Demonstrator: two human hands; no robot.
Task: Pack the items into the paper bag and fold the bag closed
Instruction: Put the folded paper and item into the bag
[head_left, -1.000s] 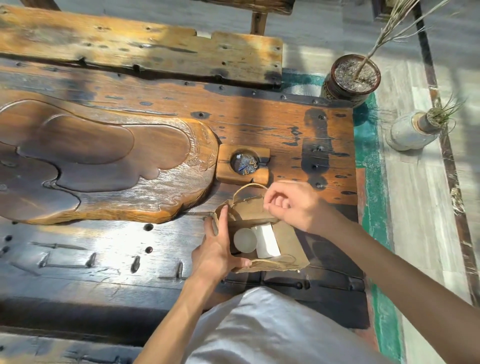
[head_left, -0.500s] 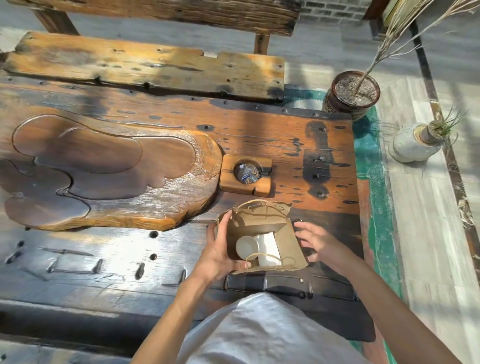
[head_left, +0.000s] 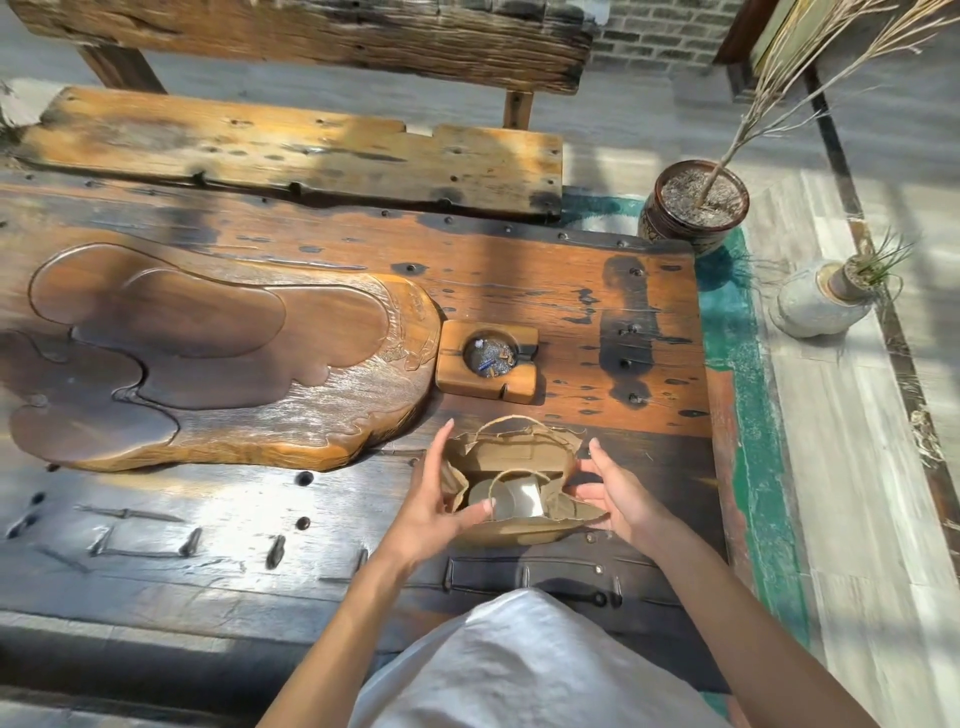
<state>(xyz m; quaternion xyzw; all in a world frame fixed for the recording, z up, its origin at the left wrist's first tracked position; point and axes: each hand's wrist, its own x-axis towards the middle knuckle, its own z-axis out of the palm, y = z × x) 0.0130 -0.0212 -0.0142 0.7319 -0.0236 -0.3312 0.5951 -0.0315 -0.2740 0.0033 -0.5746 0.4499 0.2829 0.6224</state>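
A brown paper bag (head_left: 511, 453) with twine handles stands open on the dark wooden table (head_left: 571, 291), near its front right corner. Inside it I see a round pale lid or cup (head_left: 485, 496) and a white box (head_left: 524, 498) side by side. My left hand (head_left: 441, 499) grips the bag's left wall, thumb over the near rim. My right hand (head_left: 618, 493) presses the bag's right wall with spread fingers.
A carved wooden tea tray (head_left: 208, 348) lies to the left of the bag. Just behind the bag sits a square wooden ashtray (head_left: 485, 361). A bench (head_left: 291, 150) stands beyond the table. A potted dry plant (head_left: 693, 205) and a grey vase (head_left: 821, 301) stand on the floor at the right.
My right hand came down from the bag's far rim to its right side. The bag's mouth has been squeezed narrower, and the near handle now arches over the items.
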